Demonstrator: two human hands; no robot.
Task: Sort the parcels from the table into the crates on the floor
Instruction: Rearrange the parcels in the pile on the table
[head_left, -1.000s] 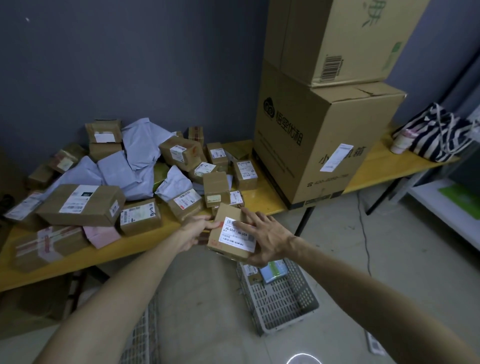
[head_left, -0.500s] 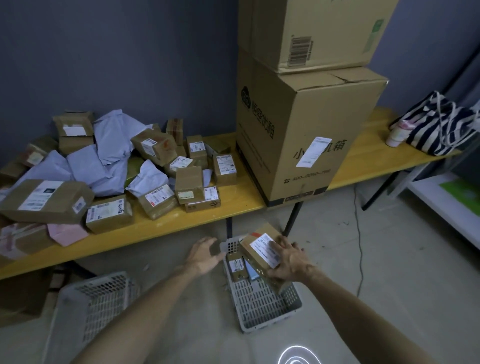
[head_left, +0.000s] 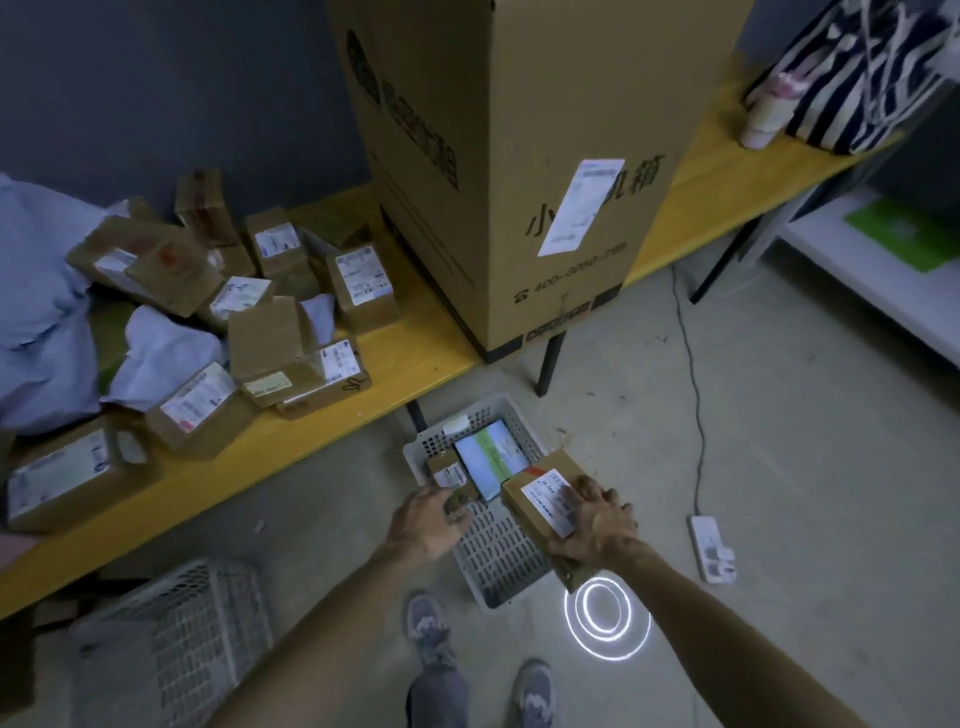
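Long yellow wooden table (head_left: 415, 364) still carries many unsorted brown and grey parcels; grey perforated plastic crate (head_left: 493, 561) on the floor holds two; right hand (head_left: 597, 525) grips a labelled brown cardboard parcel (head_left: 540, 499) over its rim; left hand (head_left: 431, 519) hovers loosely curled, empty.

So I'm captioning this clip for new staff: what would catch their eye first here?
The right hand gripping a labelled parcel over the grey crate on the floor. Behind it a huge carton towers on the yellow table, beside a heap of small parcels.
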